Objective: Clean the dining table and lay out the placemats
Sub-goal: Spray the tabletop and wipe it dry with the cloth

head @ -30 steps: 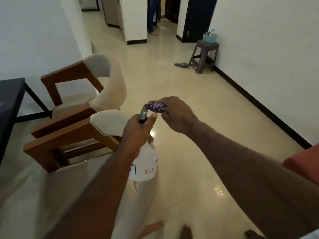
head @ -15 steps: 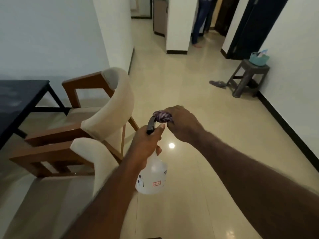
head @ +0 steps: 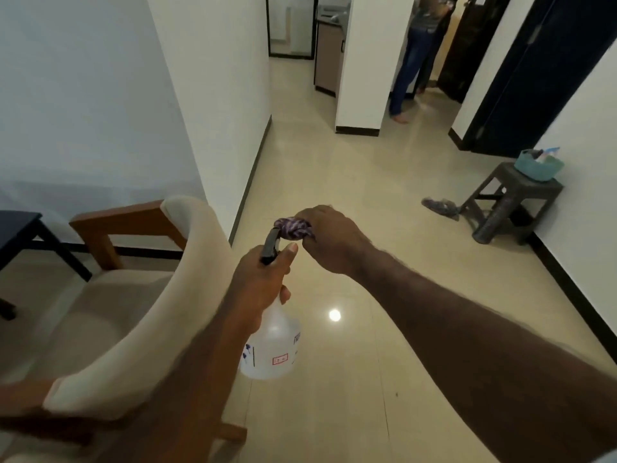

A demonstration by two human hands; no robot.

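Observation:
My left hand (head: 260, 284) grips the neck of a clear plastic spray bottle (head: 272, 349) with a black trigger head, held over the floor in the middle of the view. My right hand (head: 330, 240) is closed around a bunched purple and white cloth (head: 292, 227), pressed right against the bottle's nozzle. A corner of the dark dining table (head: 15, 225) shows at the far left edge. No placemats are in view.
A cream upholstered wooden chair (head: 143, 295) stands close on my left. A dark stool (head: 510, 198) with a teal basket (head: 538, 167) stands by the right wall, a sandal (head: 440, 206) beside it. A person (head: 417, 58) stands in the far hallway. Glossy tiled floor stretches ahead.
My view has swung up and to the right, so the chairs and table slid left and the hallway came into sight. Both hands keep the same hold on bottle and cloth.

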